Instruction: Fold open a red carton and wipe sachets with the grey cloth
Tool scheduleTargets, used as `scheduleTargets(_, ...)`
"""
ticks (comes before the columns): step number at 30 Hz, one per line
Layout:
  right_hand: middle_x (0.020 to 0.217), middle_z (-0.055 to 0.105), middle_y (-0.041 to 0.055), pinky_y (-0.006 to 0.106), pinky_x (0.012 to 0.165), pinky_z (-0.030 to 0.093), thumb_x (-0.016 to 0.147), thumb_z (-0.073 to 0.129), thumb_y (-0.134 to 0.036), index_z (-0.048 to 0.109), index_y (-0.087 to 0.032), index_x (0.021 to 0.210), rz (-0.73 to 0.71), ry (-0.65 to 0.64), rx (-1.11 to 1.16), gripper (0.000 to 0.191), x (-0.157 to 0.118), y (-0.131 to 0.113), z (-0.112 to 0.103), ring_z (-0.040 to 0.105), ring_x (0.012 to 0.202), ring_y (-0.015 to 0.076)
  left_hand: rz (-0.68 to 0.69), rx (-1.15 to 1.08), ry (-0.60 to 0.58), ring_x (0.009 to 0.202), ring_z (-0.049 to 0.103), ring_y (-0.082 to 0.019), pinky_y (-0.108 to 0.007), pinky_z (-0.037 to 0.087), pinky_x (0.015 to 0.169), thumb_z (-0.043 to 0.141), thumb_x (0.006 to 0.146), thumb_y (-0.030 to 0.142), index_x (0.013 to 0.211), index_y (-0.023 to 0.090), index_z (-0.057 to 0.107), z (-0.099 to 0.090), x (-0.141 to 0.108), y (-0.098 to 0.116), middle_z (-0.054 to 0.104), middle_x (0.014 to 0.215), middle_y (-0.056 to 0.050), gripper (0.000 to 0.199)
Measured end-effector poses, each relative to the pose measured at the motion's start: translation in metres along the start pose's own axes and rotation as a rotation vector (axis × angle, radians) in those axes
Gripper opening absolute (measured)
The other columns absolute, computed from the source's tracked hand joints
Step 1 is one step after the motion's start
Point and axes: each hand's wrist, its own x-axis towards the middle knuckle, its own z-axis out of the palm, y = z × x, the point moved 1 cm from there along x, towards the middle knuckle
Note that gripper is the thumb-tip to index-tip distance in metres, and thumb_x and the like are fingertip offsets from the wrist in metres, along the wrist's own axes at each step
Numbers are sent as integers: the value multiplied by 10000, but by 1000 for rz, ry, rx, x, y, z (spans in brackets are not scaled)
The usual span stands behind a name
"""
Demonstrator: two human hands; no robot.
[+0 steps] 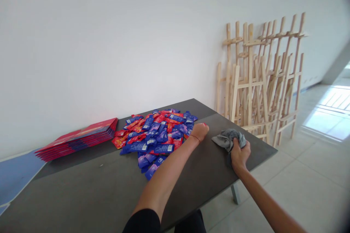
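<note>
My right hand grips a crumpled grey cloth, which rests on the dark table near its right edge. My left hand is closed, reaching across the table at the right side of a heap of small packets. A bit of red shows at its fingers, but I cannot make out what they hold. The heap mixes blue packets with red packets, lying loosely over one another. Part of the heap is hidden behind my left forearm.
A fanned stack of red folders or flat boxes lies at the table's back left, by the white wall. Several wooden easels stand beyond the right edge. A blue surface shows at far left.
</note>
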Motion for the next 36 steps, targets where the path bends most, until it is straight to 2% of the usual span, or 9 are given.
scheduleTargets(4,992,672,122,462,889,486,768,619,-492,617,-166,1053,-5,-17,-67,434,3,1,0,622,930,311,-173,-119,151,916,709,-240,-347,546,844,545,941,179,988,133,755,-41,-16,-19,752,957,-141,219)
scheduleTargets(7,1011,680,136,500,898,490,747,624,-482,623,-157,1052,-11,-17,-94,446,6,2,-2,629,946,333,-213,-429,352,781,700,-173,-262,538,762,657,833,150,848,138,742,-77,-57,-39,757,828,-69,87)
scheduleTargets(12,1024,705,163,565,878,514,730,665,-440,667,-199,1060,-101,-115,-49,409,4,-11,-5,661,963,396,-253,-620,591,630,639,-120,-212,496,647,671,743,102,724,127,688,-137,-175,-87,715,704,-26,36)
scheduleTargets(15,1014,714,128,571,862,515,753,676,-425,695,-270,1061,-234,-226,26,346,-11,-53,3,669,975,408,-349,-510,651,596,602,-107,-202,451,611,649,753,115,703,137,671,-156,-265,-121,677,660,3,59)
scheduleTargets(20,980,705,98,492,880,510,764,689,-366,722,-227,1040,-350,-439,276,311,-79,-175,45,662,913,318,-555,-251,582,652,588,-110,-210,424,659,618,808,117,702,152,657,-128,-399,-158,660,701,5,118)
scheduleTargets(25,890,706,40,387,728,533,672,743,-291,702,-227,982,-90,-809,472,319,-181,-258,107,615,745,211,-679,-54,266,745,628,-139,-237,441,710,545,929,150,813,170,701,-74,-475,-154,691,830,-43,196)
scheduleTargets(28,824,698,9,353,719,521,668,722,-299,700,-181,948,-162,-913,433,305,-235,-273,142,617,730,187,-673,35,50,818,653,-173,-270,462,731,492,992,208,956,190,712,-59,-497,-142,705,964,-70,224)
scheduleTargets(31,896,728,13,369,815,524,714,663,-299,709,-165,1004,-398,-1031,400,322,-281,-275,174,646,823,202,-651,92,-106,880,652,-205,-288,470,729,478,1011,222,999,193,699,-54,-510,-135,704,990,-83,223)
scheduleTargets(36,969,754,35,371,882,519,757,627,-240,710,-183,1049,-759,-1330,277,309,-348,-259,209,676,902,224,-608,85,-81,993,618,-199,-280,483,742,462,1031,241,1065,231,696,-43,-522,-137,695,1122,-57,236)
